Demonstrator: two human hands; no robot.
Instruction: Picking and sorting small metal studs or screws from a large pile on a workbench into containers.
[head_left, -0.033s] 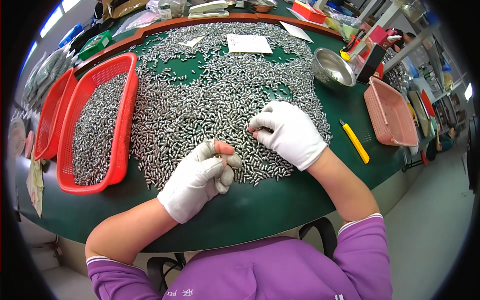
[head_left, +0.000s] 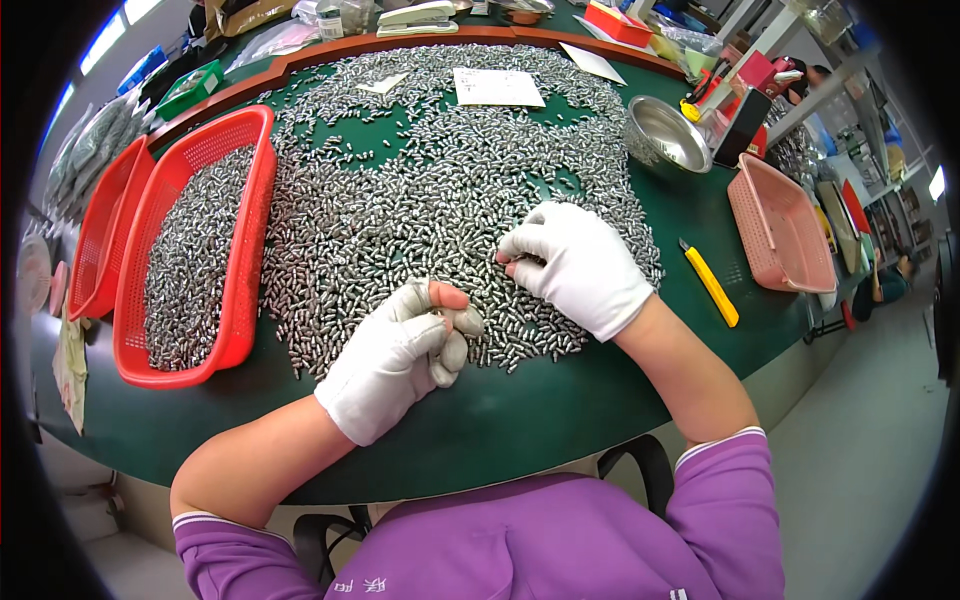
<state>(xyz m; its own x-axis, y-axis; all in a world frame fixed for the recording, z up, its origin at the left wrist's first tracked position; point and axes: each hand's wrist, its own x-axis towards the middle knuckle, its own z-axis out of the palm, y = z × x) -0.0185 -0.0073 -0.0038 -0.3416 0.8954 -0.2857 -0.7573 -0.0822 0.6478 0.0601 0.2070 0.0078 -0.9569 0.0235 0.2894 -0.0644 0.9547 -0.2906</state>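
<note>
A broad dark-green table fills the view, with a reddish-brown raised strip along its far edge, and the person, in a purple shirt, sits at its near edge. A dense spread of small silvery metal cylinders covers the middle of the table and thins out just short of the near edge. By the left edge stands a long red perforated plastic basket heaped with similar pieces; by the right edge sits a pink rectangular plastic basket. A round shiny metal bowl rests toward the far right corner. The left grip, a white-gloved hand with bare thumb and index tips, is curled over the near border of the spread; whether it holds a piece I cannot tell. The right grip, gloved alike, has its bare fingertips drawn together and set deeper among the cylinders, so it seems nearer to them; the closest lie just beyond its fingertips, toward the left edge, their long axes pointing every way. Whether one is pinched there is hidden. A yellow-handled cutter knife lies to its right. Smallest is the writing: pale stitched characters on the shirt, and faint marks on a white rectangular card, too small to read.
</note>
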